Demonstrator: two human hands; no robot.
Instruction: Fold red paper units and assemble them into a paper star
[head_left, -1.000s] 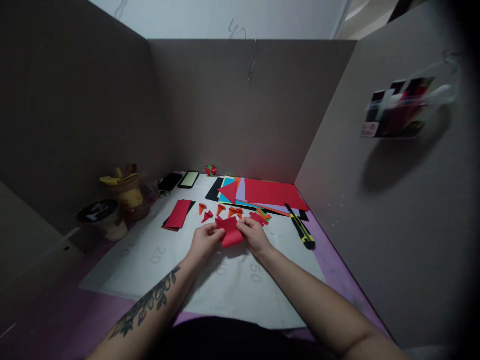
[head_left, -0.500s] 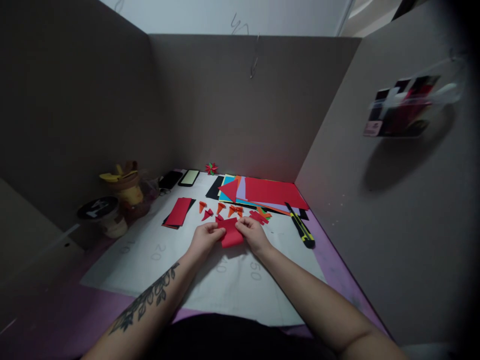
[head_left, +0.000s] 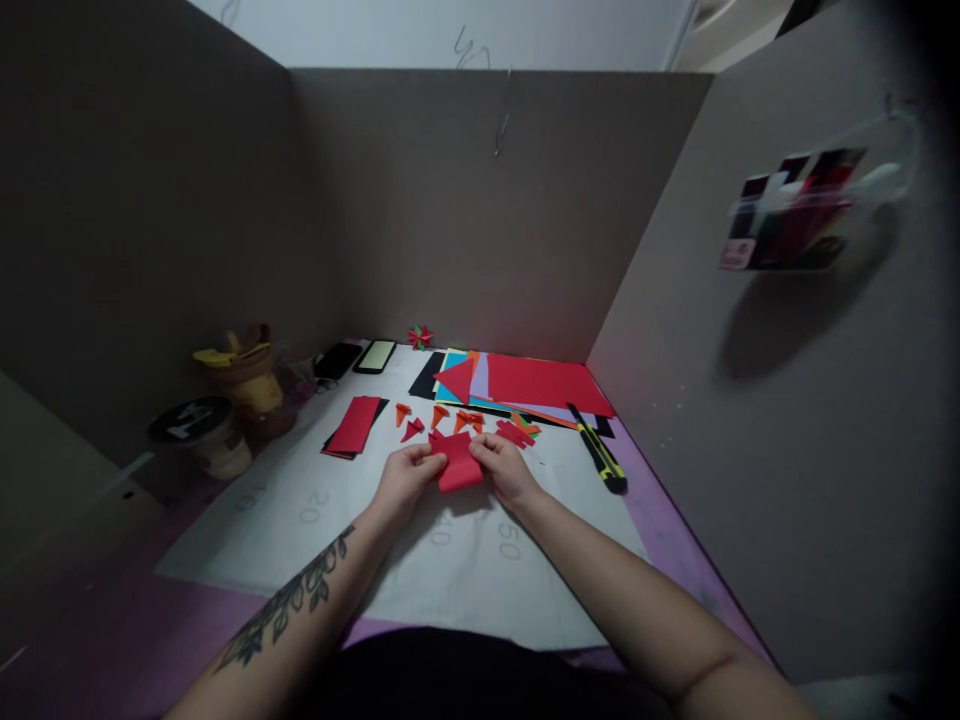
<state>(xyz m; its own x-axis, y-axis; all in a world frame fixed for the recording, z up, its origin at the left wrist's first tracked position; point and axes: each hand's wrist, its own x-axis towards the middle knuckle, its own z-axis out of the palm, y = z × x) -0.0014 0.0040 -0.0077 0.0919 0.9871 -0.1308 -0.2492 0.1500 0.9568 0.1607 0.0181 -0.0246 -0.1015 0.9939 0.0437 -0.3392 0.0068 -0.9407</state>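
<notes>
Between my two hands is a red sheet of paper (head_left: 459, 465), its lower edge bent over. My left hand (head_left: 409, 478) pinches its left side with the thumb on top. On the right side, my right hand (head_left: 504, 467) grips the paper the same way, near the upper corner. Just beyond the hands lie several small folded orange paper pieces (head_left: 439, 416) and folded red pieces (head_left: 412, 430), the nearest partly hidden by the sheet. Red paper strips (head_left: 516, 433) with some orange and green ones sit past my right hand.
A stack of coloured paper sheets (head_left: 551, 383) lies at the back, with a yellow-black utility knife (head_left: 598, 450) to its right. Red rectangles (head_left: 355, 425) are at left. Further off are a phone (head_left: 375, 356), a paper star (head_left: 420, 337) and a lidded cup (head_left: 202, 435). Grey panels (head_left: 487, 220) enclose the table.
The view has shifted slightly, moving the scene a little left. Both hands keep hold of the red paper in nearly the same pose.
</notes>
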